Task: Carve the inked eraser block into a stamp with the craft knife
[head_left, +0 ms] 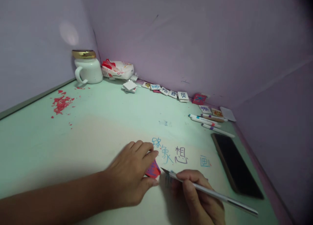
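Note:
My left hand (133, 172) is closed over a small red tile (153, 170) with purple marks, its fingers and thumb gripping the tile's edges against the table. Part of the tile is hidden under the fingers. A slim silver craft knife (210, 191) lies pinched in my right hand (199, 195), held like a pen. The knife's pointed blade (165, 170) is just right of the tile; whether it touches the tile I cannot tell. Blue and purple handwritten characters (181, 155) mark the tabletop (110, 127) beyond my hands.
A white mug (89, 70) with a gold lid and a tissue pack (118, 69) stand at the back left. Red shavings (61, 103) lie heaped nearby. Character tiles (172, 94) line the wall. Several markers (206, 121) and a dark phone (236, 164) are on the right.

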`<state>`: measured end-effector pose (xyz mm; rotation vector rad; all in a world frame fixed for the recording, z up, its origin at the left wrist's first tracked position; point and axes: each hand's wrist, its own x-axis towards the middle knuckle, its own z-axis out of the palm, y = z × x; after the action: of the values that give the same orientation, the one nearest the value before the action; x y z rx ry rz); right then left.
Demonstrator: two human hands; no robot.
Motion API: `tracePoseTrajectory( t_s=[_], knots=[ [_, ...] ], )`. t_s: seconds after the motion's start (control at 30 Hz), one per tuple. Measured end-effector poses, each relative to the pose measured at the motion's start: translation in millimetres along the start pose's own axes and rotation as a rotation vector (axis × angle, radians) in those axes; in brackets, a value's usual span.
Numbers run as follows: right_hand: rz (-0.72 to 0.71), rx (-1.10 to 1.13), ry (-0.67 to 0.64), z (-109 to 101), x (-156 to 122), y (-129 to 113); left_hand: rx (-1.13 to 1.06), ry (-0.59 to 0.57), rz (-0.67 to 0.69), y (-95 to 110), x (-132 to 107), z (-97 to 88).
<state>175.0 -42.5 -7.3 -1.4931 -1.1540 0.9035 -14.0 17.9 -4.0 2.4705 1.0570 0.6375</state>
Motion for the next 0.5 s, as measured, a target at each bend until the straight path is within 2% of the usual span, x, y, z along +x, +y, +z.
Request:
tracePoseTrajectory(
  t_s=[0.2, 0.4, 0.5],
  knots=[
    [-0.108, 0.006, -0.137, -0.5, 10.2, 3.3, -0.086, 0.000, -0.034, 1.1, 0.9, 1.8],
    [-0.161, 0.001, -0.149, -1.2, 11.9, 4.4, -0.105, -0.031, -0.048, 2.6, 2.4, -0.1],
    [-0.132, -0.041, -0.110, 2.3, 7.5, 3.3, -0.095, -0.038, -0.058, 3.4, 3.4, -1.4]
  ],
)
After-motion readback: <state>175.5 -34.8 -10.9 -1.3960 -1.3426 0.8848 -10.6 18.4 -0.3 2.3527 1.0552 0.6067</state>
